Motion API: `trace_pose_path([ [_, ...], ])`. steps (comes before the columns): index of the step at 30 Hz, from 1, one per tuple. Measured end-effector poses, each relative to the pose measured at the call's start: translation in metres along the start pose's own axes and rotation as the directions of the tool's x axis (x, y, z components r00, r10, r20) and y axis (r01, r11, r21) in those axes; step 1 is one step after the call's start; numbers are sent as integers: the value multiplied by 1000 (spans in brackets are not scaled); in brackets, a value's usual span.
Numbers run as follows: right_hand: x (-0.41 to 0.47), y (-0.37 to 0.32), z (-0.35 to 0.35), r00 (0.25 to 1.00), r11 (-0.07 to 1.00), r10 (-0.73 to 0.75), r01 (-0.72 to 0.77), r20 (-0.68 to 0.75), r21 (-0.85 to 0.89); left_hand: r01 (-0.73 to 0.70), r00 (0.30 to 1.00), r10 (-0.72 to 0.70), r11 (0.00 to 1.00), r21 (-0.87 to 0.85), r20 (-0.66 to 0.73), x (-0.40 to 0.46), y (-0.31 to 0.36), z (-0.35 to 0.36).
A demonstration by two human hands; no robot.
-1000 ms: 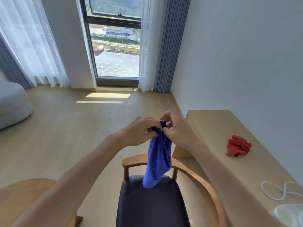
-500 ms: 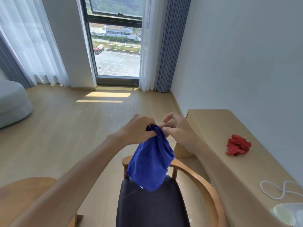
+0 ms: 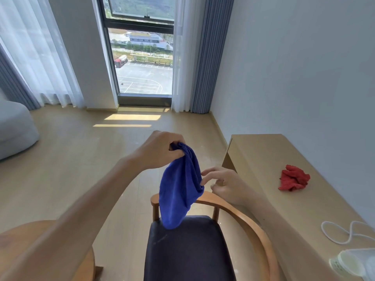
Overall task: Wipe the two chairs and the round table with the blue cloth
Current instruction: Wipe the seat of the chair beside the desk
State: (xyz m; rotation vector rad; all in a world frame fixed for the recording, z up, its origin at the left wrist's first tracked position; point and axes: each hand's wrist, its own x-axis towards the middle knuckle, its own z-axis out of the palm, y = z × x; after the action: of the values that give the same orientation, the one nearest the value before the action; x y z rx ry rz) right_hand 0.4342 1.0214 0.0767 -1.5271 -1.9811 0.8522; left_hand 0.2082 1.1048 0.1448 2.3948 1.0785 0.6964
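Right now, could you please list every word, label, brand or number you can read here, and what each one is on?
No text here can be read.
White container at the desk's near end: faint marks on its side, too blurred to read.
Truck outside the window: too small to show any lettering.
Blue cloth, red cloth, chair: no label visible.

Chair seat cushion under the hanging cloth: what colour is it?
Dark navy, nearly black, padded seat cushion; head view shows it.
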Motion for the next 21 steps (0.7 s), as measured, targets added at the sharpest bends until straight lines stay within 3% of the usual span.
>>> trace_pose_path([
  [14, 14, 18, 19, 997, 999, 14, -11, 71, -37, -28, 999, 28, 999, -24, 29, -5, 8, -2],
  [21, 15, 16, 13, 987, 994, 107, -110, 123, 24, -18, 999, 19, 1000, -20, 42, -6, 0, -8],
])
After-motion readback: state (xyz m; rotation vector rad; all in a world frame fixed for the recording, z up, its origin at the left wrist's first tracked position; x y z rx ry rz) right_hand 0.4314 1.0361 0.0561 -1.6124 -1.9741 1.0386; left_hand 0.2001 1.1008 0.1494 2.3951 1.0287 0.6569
